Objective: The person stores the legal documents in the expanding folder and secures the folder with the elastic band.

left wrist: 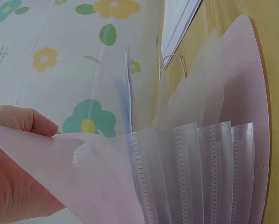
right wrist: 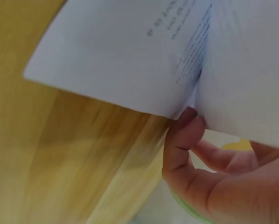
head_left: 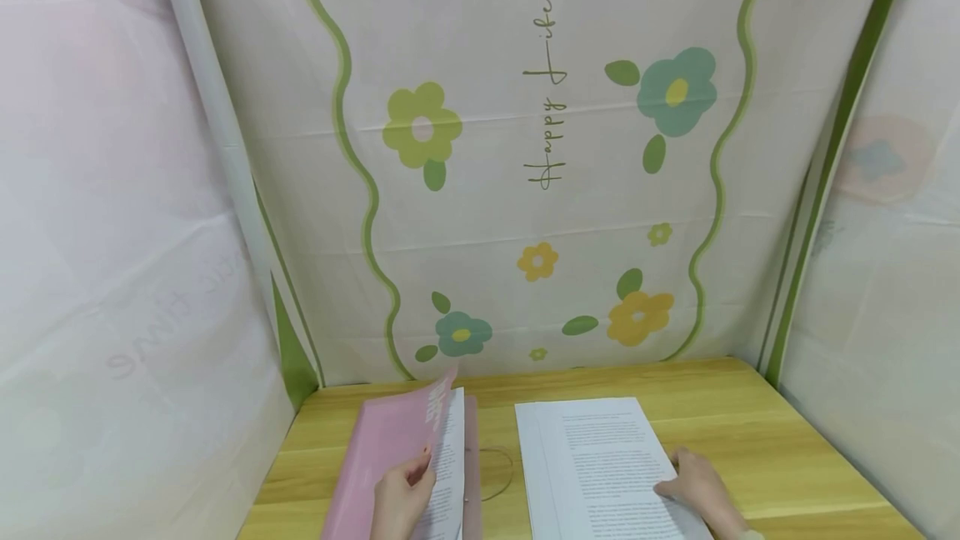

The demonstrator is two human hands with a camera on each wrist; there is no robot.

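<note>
Your left hand [head_left: 403, 494] is closed to a pinch on the raised cover of the pink folder [head_left: 375, 448], thumb and fingers on either side of its edge. The folder lies on the wood-grain table [head_left: 795, 457], towards the left, its cover tilted up and a printed page [head_left: 448, 461] visible inside. Your left wrist view shows clear pockets [left wrist: 190, 172] fanned out within it, with perforated strips along their edges. A thin cord [head_left: 512, 468] loops from the folder's right edge onto the table. Your right hand [head_left: 701, 490] has thumb and fingers brought nearly together at the right edge of the printed sheets [head_left: 600, 465], gripping that edge; the right wrist view shows the paper parted there, one sheet lifted from another. These sheets lie to the right of the folder, apart from it, text facing up. Behind the table hangs a pale cloth panel [head_left: 480, 207] printed with flowers, wavy green borders and the sideways words "Happy Life".
</note>
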